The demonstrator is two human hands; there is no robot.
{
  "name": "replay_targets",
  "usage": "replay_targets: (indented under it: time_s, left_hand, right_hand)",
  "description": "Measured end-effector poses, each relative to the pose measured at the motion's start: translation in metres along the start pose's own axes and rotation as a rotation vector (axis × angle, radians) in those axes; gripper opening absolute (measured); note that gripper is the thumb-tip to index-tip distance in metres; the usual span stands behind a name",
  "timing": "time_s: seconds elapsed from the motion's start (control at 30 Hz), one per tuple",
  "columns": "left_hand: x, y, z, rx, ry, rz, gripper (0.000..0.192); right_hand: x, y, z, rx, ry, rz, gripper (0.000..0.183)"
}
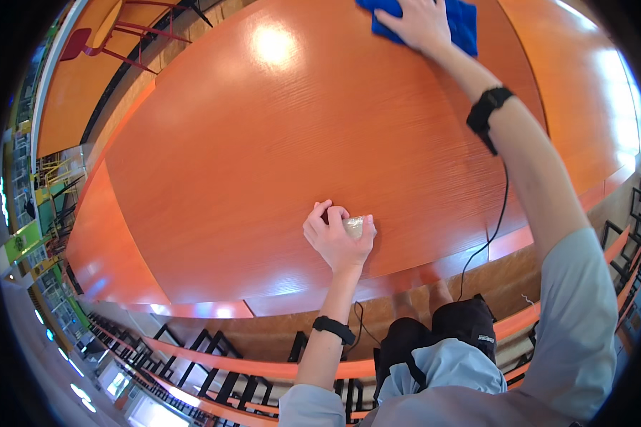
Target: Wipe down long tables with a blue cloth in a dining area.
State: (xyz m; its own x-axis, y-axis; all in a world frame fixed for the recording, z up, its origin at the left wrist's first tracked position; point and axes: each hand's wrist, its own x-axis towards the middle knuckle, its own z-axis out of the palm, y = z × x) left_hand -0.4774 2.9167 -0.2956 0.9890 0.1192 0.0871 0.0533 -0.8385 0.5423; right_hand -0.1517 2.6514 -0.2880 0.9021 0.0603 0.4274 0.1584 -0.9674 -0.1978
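Observation:
My left hand (339,235) is low over the near half of the orange-brown wooden table (278,176), its fingers curled round a small, shiny, translucent object (354,227); what it is exactly cannot be told. At the top right, my right arm stretches far across the table. There my right hand (424,24) lies with spread fingers on a folded blue cloth (463,26), pressing it flat against the tabletop. The picture's upper edge cuts off part of the cloth. Both wrists wear black bands, and a thin black cable hangs from the right one.
An orange bench (267,368) with black supports runs behind me, below the table's near edge. A red-framed chair (77,44) is at the upper left, by another table (59,112). A lighter tabletop (571,96) adjoins on the right. Cables hang by my legs.

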Motion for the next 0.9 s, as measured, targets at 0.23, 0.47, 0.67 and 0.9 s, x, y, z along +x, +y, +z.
replay_targets:
  time_s: [0.23, 0.47, 0.67, 0.9]
  left_hand:
    - [0.003, -0.003, -0.003, 0.059, 0.030, 0.052, 0.043]
    - [0.004, -0.004, 0.000, 0.062, 0.082, 0.075, 0.041]
    - [0.009, 0.005, -0.001, 0.071, 0.072, 0.095, 0.037]
    - [0.014, -0.006, -0.006, 0.064, 0.166, 0.163, 0.030]
  right_hand:
    - [0.062, 0.029, 0.026, 0.011, -0.076, -0.095, 0.062]
    - [0.021, 0.005, 0.038, 0.020, -0.019, -0.144, 0.068]
    - [-0.009, -0.009, 0.026, 0.063, 0.019, -0.159, 0.070]
    - [-0.082, -0.058, -0.016, 0.148, -0.032, -0.180, 0.067]
